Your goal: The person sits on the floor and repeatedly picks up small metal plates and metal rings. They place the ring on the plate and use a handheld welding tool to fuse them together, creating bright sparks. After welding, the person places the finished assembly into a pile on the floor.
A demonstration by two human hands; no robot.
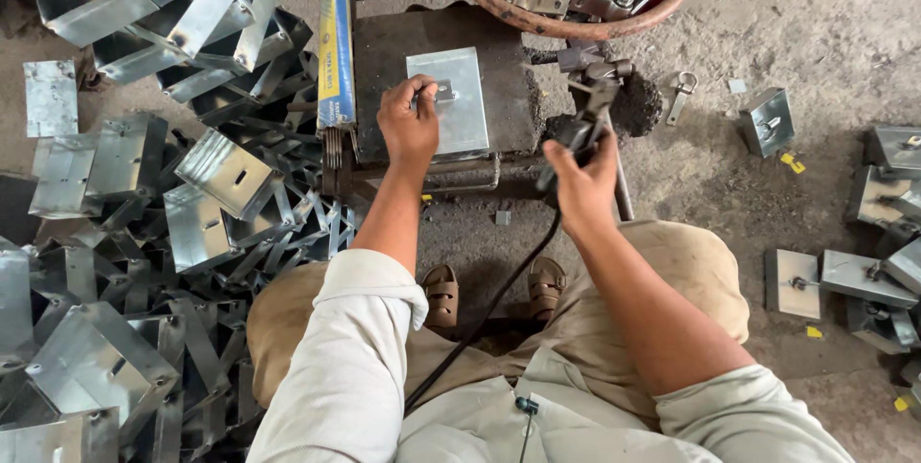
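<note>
Black cable [480,319] running up between our knees, our right hand [582,185] with fingers wrapped around a dark tool handle [576,137], our left hand [408,122] pinching a small fitting [443,92] on the grey metal plate [451,103] lying flat on the dark counter [384,50], basket [576,26] of metal hardware beyond.

Head camera looks steeply down — close over a low workbench [384,50] and lap.

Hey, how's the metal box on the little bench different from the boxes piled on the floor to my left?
The box on the bench lies flat and alone, left hand pressing a small fitting on it; the piled boxes lie tilted and jumbled, untouched. Both are shiny grey sheet metal.
</note>
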